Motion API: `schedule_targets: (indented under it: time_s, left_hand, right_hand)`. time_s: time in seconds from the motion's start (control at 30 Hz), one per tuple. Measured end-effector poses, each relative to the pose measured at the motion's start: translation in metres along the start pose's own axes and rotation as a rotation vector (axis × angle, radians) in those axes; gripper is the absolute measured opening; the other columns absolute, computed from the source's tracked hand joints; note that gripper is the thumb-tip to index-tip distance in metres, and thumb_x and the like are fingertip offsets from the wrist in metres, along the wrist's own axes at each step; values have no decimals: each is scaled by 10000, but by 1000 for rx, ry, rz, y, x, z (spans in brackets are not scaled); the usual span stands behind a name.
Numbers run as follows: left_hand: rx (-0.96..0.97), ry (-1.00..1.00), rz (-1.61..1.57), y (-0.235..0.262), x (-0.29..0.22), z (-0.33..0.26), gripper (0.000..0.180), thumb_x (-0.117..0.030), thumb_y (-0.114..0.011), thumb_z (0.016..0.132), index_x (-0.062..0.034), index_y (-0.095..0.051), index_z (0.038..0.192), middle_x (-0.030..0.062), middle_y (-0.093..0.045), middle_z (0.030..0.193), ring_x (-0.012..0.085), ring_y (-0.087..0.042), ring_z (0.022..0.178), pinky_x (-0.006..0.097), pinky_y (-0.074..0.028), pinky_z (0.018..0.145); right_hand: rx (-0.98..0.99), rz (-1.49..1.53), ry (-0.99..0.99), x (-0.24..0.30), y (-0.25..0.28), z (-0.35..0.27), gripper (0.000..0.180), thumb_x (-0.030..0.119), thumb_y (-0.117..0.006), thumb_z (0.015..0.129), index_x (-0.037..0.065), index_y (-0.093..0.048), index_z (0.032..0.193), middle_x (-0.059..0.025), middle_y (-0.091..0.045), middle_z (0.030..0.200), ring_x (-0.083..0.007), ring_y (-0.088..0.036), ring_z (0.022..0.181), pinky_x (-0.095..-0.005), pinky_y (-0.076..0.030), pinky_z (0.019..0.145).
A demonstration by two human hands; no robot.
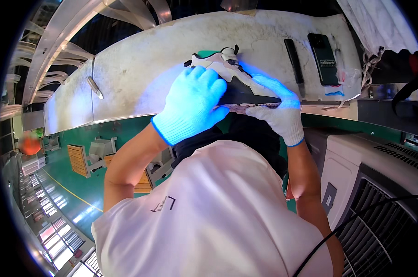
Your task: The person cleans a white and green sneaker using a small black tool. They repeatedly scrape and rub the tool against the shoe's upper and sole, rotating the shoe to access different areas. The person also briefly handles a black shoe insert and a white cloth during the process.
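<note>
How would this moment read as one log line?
left hand: on shoe | right hand: holding shoe | table: phone, dark stick-shaped tool right of shoe

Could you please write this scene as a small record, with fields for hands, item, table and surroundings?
Left hand: gloved, blue-lit, fingers bent, against the shoe's left part
Right hand: gloved, gripping the shoe's right end
Item: one shoe, white and black
Table: pale worn worktop
Table, left: slim light-coloured tool
Table, right: long black tool, dark phone
Surroundings: green floor, boxy grey machine at right
</note>
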State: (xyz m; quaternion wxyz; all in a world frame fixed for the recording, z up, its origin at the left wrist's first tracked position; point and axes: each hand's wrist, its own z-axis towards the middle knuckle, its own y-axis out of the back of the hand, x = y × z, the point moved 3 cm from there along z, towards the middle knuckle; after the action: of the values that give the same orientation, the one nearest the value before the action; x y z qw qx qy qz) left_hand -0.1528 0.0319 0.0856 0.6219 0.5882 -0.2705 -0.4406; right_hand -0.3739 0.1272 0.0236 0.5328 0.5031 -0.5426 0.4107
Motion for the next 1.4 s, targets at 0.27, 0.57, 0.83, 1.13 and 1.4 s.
schedule_targets:
  time_s: [0.27, 0.57, 0.83, 1.13, 1.4]
  left_hand:
    - [-18, 130, -288, -7, 17, 14, 529, -295, -1020, 590, -110, -657, 927, 112, -677, 969, 383, -672, 962, 488, -552, 836]
    - [25, 211, -517, -5, 26, 23, 574, -255, -1026, 544, -118, -626, 932, 104, -670, 987, 375, -679, 866, 464, -561, 762]
    - [35, 72, -417, 0, 31, 31, 479, -359, -941, 653, -91, -719, 982, 94, -722, 1046, 337, -736, 996, 475, -596, 819]
    - [-238, 488, -1144, -47, 137, -50, 548, -84, -798, 973, -14, -628, 1489, 163, -748, 1288, 269, -773, 1145, 381, -615, 1011]
    - [-144, 157, -460, -2, 138, -22, 608, -140, -831, 929, -71, -672, 1512, 193, -761, 1373, 385, -768, 1195, 447, -603, 1076]
  right_hand:
    - [11, -430, 346, 25, -6, 8, 829, 250, -1053, 706, -35, -735, 1417, -213, -761, 1405, -294, -751, 1294, -408, -589, 1086]
    - [192, -271, -98, 56, -19, 34, 623, 395, -952, 860, 28, -748, 1320, -219, -793, 1246, -359, -784, 1143, -422, -603, 1002]
    - [196, -529, -63, 36, -22, 56, 631, 225, -838, 928, 15, -663, 1496, -255, -773, 1314, -327, -771, 1211, -402, -581, 1049]
    - [-372, -542, 137, 30, -21, 3, 596, 280, -851, 1006, -45, -660, 1469, -203, -806, 1305, -251, -788, 1188, -388, -597, 1050]
    - [-213, 196, -165, -3, -27, 105, 624, 548, -568, 1159, -16, -826, 1093, -101, -817, 1003, -184, -759, 897, -338, -606, 853]
